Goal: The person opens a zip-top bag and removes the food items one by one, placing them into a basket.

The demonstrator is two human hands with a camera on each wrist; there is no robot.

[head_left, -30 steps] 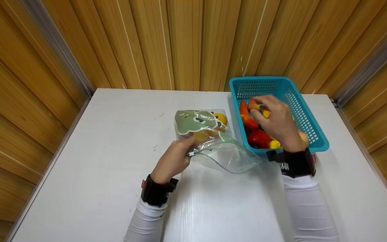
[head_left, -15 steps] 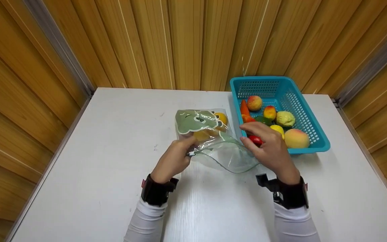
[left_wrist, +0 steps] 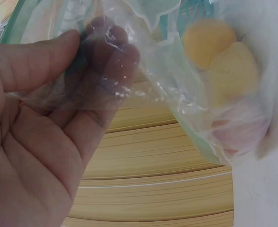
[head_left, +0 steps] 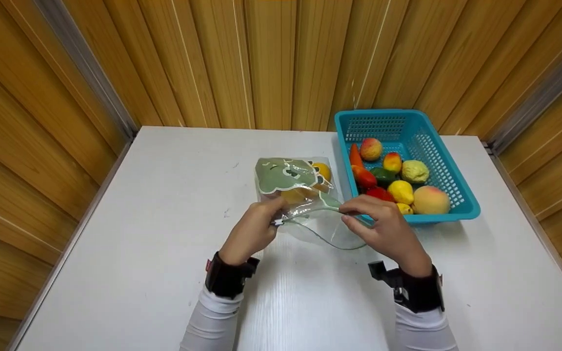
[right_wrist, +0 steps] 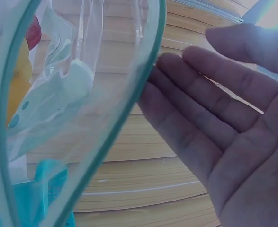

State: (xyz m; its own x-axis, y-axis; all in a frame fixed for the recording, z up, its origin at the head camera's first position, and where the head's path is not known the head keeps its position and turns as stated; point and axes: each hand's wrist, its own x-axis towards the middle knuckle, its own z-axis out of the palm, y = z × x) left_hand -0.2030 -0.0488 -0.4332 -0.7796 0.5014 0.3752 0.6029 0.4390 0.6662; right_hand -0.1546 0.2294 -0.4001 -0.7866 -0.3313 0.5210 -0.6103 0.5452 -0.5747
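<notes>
A clear zip bag (head_left: 283, 174) with a green cartoon print lies mid-table, its mouth gaping toward me. My left hand (head_left: 256, 226) pinches the mouth's left corner, by the white slider (head_left: 277, 223); in the left wrist view, thumb and fingers have the film between them. Inside the bag are an orange round fruit (left_wrist: 209, 42), a yellow fruit (left_wrist: 234, 71) and something pinkish, blurred by the plastic. My right hand (head_left: 383, 224) is at the mouth's right side. Its extended fingers (right_wrist: 186, 127) touch the green rim (right_wrist: 129, 106) in the right wrist view, the thumb standing apart.
Right of the bag stands a teal basket (head_left: 456, 180). It holds a large peach (head_left: 431, 200), a smaller peach (head_left: 371, 149), a carrot (head_left: 355, 156), a green wrinkled fruit (head_left: 415, 171), a lemon (head_left: 400, 192) and other produce. Wood-patterned panels (head_left: 271, 63) border the white table (head_left: 173, 204).
The right hand has come from above the basket, down and left, to the bag's rim, leaving the basket's produce uncovered. The left hand has stayed put on the bag's corner.
</notes>
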